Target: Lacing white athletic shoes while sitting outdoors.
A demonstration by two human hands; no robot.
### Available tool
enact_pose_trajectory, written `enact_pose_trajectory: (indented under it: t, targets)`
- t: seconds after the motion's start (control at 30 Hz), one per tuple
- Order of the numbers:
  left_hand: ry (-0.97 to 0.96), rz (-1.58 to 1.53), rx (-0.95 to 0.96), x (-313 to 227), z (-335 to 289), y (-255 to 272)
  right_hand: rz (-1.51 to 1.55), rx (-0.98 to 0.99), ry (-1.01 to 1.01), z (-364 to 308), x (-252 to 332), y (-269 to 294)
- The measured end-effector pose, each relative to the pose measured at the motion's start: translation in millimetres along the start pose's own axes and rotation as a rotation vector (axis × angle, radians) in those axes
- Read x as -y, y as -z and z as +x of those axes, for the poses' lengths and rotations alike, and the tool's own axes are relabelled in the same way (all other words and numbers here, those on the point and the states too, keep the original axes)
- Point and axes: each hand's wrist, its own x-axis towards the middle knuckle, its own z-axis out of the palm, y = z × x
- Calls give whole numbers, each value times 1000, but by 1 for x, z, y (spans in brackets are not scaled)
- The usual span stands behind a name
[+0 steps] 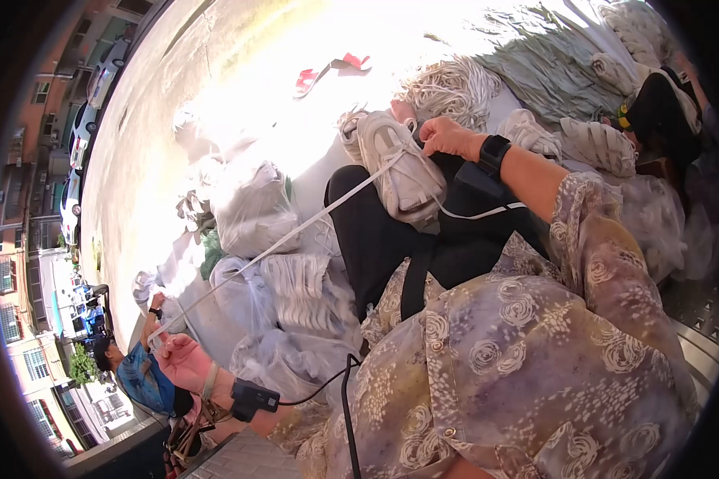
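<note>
A white sneaker [391, 164] rests across my black-trousered knees, its lacing facing up. Out to the lower left, my left hand [185, 363] is closed on a white shoelace [295, 229], which runs taut from there to the sneaker's eyelets. A loose end of lace trails from the shoe to the right over my thigh. My right hand [451, 137] has its fingers bent and closed at the shoe's right edge, beside the lacing; its fingertips are partly hidden.
Left of my knees lie clear plastic bags [256, 211] and stacked white shoe pieces [307, 291]. A bundle of white laces [455, 88] sits beyond the shoe, with more white shoes [595, 145] at right. Another person [140, 375] is at far left. A black cable [346, 391] hangs before me.
</note>
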Motion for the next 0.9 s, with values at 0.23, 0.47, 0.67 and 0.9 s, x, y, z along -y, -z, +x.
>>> enact_pose_trajectory:
  t: [0.23,0.47,0.67,0.9]
  targets:
    - [-72,-225,177,6,20,-55,-57,-237,16,18,-9,24]
    - [-19,26,-6,11,-3,-30,-244,-328,207,68,-34,7]
    - [27,177,-211,-3,-38,7,-546,-210,126,48,-1,-4]
    - [61,441,-714,-5,-61,24,-310,-495,162,38,-24,-19]
